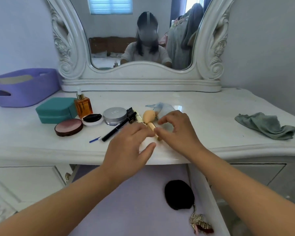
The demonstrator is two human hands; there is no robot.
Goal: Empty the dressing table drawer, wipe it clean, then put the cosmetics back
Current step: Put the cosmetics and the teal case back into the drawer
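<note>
Dressing table (211, 106), white, with carved mirror (140, 40) at the far edge; contents being listed left to right.

- Purple basket (24, 87): being kept at the far left of the table.
- Teal case (55, 109): lying closed, just near and right of the basket.
- Amber dropper bottle (83, 106): standing upright, touching the teal case's right end.
- Brown blush compact (68, 127): lying open at the near left of the group.
- White cushion compact (92, 119): lying just right of the blush compact.
- Silver round jar (115, 115): standing right of the cushion compact.
- Black pen (118, 126): lying diagonally against the jar's near side; a small blue stick (94, 139) is lying near its near end.
- Beige sponge (149, 116): resting just beyond the hands.
- Gold tube (152, 127): being pinched at its near end by the right hand (177, 132), fingers curled.
- Left hand (128, 145): being held beside the tube with fingers loosely spread; contact with the tube cannot be told.
- Grey-green cloth (266, 125): lying crumpled at the far right, well apart.
- Drawer (134, 201): standing open below the table's near edge, lined in lilac, with a black round puff (179, 195) and a gold ornament (201, 224) lying at its right side.
</note>
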